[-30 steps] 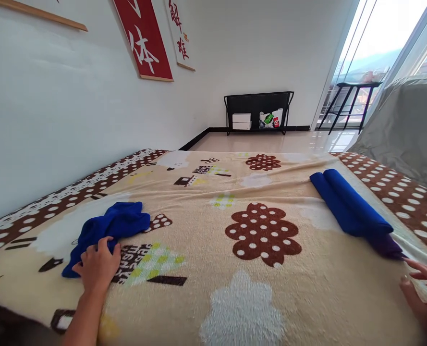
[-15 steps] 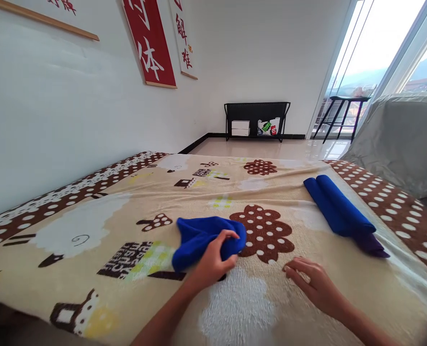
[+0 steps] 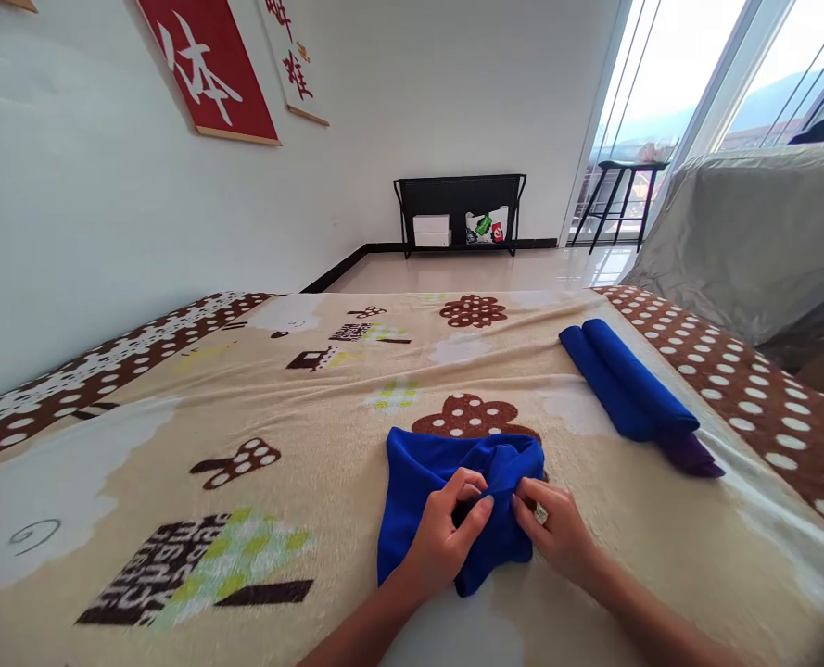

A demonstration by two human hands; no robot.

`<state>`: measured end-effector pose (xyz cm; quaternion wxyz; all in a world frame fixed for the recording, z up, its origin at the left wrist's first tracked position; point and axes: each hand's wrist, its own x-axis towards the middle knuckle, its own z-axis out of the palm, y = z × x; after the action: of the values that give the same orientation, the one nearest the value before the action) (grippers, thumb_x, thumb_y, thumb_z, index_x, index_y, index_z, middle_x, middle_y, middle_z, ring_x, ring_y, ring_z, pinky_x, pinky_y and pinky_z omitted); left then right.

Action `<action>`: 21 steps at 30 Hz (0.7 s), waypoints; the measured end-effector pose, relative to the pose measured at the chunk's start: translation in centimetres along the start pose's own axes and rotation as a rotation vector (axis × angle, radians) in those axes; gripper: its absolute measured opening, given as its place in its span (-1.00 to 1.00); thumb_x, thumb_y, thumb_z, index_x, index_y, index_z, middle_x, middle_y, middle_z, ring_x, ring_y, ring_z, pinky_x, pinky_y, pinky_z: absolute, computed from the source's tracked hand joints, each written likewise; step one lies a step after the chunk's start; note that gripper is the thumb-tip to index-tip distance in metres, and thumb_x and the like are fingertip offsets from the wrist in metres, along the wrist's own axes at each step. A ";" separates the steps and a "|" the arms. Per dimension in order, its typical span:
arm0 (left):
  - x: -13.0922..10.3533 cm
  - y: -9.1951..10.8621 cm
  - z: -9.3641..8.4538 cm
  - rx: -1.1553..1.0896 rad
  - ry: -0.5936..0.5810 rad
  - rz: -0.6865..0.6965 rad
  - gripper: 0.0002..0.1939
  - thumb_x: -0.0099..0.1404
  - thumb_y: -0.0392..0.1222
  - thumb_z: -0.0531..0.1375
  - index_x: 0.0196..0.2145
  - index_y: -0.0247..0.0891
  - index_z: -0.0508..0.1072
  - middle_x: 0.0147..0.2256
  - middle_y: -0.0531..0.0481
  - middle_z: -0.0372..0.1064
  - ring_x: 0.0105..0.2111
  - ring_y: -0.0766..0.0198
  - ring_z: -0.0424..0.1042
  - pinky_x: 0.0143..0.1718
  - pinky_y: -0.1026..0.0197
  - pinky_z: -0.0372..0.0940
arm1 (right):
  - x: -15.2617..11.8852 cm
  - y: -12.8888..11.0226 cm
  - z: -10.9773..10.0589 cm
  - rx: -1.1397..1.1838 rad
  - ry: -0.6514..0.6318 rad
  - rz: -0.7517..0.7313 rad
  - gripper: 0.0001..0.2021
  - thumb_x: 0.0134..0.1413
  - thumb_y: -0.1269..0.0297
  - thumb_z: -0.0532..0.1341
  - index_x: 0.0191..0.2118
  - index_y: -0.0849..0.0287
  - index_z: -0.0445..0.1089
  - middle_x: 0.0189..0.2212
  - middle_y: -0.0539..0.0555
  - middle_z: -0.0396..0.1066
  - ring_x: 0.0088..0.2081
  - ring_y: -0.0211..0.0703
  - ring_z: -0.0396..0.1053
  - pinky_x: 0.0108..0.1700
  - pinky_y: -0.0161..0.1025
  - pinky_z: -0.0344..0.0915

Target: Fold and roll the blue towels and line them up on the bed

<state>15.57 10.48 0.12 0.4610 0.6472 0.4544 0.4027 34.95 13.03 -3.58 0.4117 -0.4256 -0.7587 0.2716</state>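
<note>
A crumpled piece of blue cloth [image 3: 415, 496] lies on the patterned blanket [image 3: 342, 408], its right part bunched up and its left part spread flatter. My left hand [image 3: 450, 523] is closed on the middle of the cloth, thumb and forefinger bent toward each other over a fold. At the cloth's right edge, my right hand [image 3: 554, 523] pinches the fabric between thumb and fingers. Some fingertips of both hands are hidden in the folds. Farther to the right rests a rolled blue cloth [image 3: 627, 380], with a dark purple cloth end [image 3: 693, 456] sticking out of its near end.
Brown dotted borders [image 3: 738, 394] run along the blanket's sides. A white wall [image 3: 92, 195] rises on the left. Beyond the blanket stand a black rack [image 3: 460, 196] and a black stool [image 3: 624, 199]. Grey sheeting [image 3: 738, 222] covers something bulky at the right.
My right hand has moved from the blanket onto the blue cloth and gripped its right edge. The cloth's right part is more bunched and raised. The view has shifted to the right.
</note>
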 end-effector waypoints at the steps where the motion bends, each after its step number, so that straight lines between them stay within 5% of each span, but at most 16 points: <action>1: -0.1 0.1 -0.1 0.002 -0.006 0.002 -0.74 0.41 0.04 0.10 -0.25 -0.22 0.32 -0.47 0.15 0.12 -0.46 0.39 0.08 -0.39 0.29 0.05 | -0.1 -0.1 0.0 0.008 -0.023 -0.004 -0.61 0.28 0.15 0.07 -0.58 0.13 0.06 -0.64 -0.09 0.14 -0.56 -0.32 0.09 -0.47 -0.32 0.03; 9: -0.1 0.4 -0.7 0.052 -0.146 0.086 -0.76 0.41 -0.08 0.10 -0.37 -0.25 0.39 -0.35 0.02 0.28 -0.29 0.31 0.27 -0.21 0.25 0.15 | -0.6 -1.2 -0.9 0.087 -0.185 0.024 -0.59 0.24 0.00 0.13 -0.54 0.14 0.14 -0.61 -0.07 0.24 -0.52 -0.32 0.19 -0.44 -0.35 0.11; 21: -0.1 0.0 -0.4 0.138 -0.183 -0.022 -0.72 0.44 -0.02 0.05 -0.33 -0.24 0.36 -0.38 0.06 0.31 -0.34 0.32 0.26 -0.23 0.25 0.12 | -0.4 -0.6 -0.8 0.102 -0.245 0.145 -0.71 0.09 0.18 0.08 -0.57 0.12 0.03 -0.64 -0.08 0.13 -0.54 -0.33 0.10 -0.46 -0.32 0.03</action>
<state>15.17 10.46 0.22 0.4592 0.7065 0.4441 0.3047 35.48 12.43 -2.92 0.3163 -0.4213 -0.7558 0.3889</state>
